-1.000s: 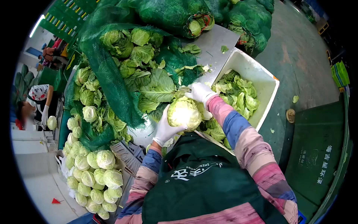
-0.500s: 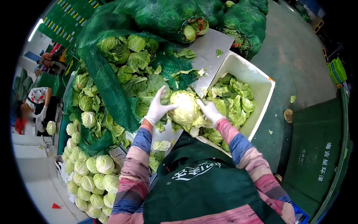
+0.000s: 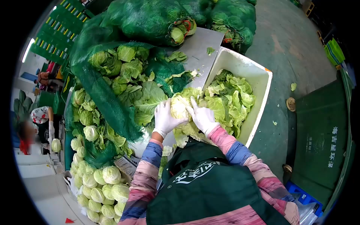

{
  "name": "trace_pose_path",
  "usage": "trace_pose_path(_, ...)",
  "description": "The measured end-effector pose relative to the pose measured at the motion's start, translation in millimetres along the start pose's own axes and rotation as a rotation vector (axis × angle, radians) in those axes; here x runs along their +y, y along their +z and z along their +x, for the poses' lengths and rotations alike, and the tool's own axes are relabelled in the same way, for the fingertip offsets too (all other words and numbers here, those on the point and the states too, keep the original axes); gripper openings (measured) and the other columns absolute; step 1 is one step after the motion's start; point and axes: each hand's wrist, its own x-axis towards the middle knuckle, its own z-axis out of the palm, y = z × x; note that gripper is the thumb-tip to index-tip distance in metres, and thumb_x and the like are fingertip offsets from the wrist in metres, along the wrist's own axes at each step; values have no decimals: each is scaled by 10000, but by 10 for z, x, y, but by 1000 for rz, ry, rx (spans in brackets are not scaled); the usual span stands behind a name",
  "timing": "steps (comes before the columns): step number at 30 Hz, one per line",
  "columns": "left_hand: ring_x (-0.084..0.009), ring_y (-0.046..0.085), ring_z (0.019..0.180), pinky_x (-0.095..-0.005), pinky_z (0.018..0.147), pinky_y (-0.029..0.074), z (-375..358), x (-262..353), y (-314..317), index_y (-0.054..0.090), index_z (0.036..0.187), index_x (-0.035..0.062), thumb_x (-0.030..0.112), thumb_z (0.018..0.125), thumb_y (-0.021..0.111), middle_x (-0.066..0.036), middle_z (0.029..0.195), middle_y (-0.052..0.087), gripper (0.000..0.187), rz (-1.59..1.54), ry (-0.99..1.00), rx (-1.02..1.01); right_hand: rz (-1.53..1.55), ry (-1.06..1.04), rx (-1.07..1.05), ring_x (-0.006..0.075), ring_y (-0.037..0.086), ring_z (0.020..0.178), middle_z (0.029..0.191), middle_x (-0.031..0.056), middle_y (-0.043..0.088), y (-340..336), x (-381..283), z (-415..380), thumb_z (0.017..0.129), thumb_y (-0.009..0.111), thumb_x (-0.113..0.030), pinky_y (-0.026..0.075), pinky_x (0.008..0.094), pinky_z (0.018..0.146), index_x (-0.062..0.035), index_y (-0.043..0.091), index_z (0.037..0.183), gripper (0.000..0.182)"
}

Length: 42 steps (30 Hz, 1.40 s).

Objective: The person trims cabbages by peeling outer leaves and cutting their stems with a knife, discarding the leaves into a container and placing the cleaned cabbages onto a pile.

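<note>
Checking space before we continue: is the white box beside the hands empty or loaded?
Partly loaded: green leaves lie inside the white box, while bare inner wall shows above them at the far end.

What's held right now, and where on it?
A cabbage, between both gloved hands: left hand around its left side, right hand with fingers at its right side. Whether the right pinches a leaf can't be told.
</note>
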Motion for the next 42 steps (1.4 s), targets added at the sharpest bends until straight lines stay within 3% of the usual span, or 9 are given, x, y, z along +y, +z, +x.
trace_pose_path(10,-335,486,1118,-443,960,379,-44,216,50,467,1269,-18,586,540,817,-169,1153,522,1009,40,-125,26,-63,121,-129,366,663,720,759,182,672,-78,116,378,983,357,-458,524,469,653,-130,605,1181,456)
trace_pose_path(17,-311,426,1208,-490,1074,241,-249,-179,69,433,1339,23,504,517,860,-140,1274,491,1044,-125,21,75,9,175,-136,367,658,811,869,186,683,231,452,609,839,583,-539,517,444,741,-50,653,1006,522)
trace_pose_path(20,-321,348,1320,-555,1139,81,-283,-294,36,423,1383,88,516,502,868,-131,1368,437,1077,-213,85,-34,63,345,-201,354,655,890,958,178,682,286,579,535,807,635,-475,514,440,789,-70,637,1067,481)
trace_pose_path(26,-408,242,1371,-590,1125,85,-179,-466,-253,428,1419,173,528,471,869,-150,1486,304,1104,-5,150,-92,182,456,-96,368,653,873,948,186,684,478,669,282,810,659,-376,514,435,780,-113,569,1249,520)
trace_pose_path(29,-415,219,1381,-585,1128,89,17,-484,-329,435,1418,190,512,470,874,-157,1502,273,1093,36,160,-97,327,331,75,355,667,827,920,185,688,50,196,267,824,648,-387,529,411,745,-172,472,1372,614)
trace_pose_path(31,-416,206,1388,-580,1130,89,92,-427,-336,430,1423,198,495,469,879,-163,1508,264,1095,54,171,-116,458,-33,215,332,675,789,893,168,692,-37,35,376,836,635,-405,535,395,715,-234,398,1430,662)
trace_pose_path(35,-416,222,1381,-582,1132,101,143,-190,-454,426,1419,188,509,461,876,-168,1495,283,1106,166,298,-123,324,-1,-225,275,662,705,776,122,685,119,38,725,863,603,-464,507,365,655,-144,681,1039,374)
trace_pose_path(38,-336,323,1323,-547,1129,125,-16,-266,-513,404,1404,106,494,453,880,-130,1391,418,1132,189,54,143,572,175,-313,335,653,819,838,184,677,105,41,578,854,550,-565,489,417,756,-54,662,956,533)
trace_pose_path(42,-362,495,1117,-413,999,384,-342,-561,-59,475,1290,-46,436,589,855,-195,1168,551,932,-328,-339,60,632,234,-10,344,643,706,909,238,642,627,81,245,859,577,-556,499,412,697,47,548,1027,627)
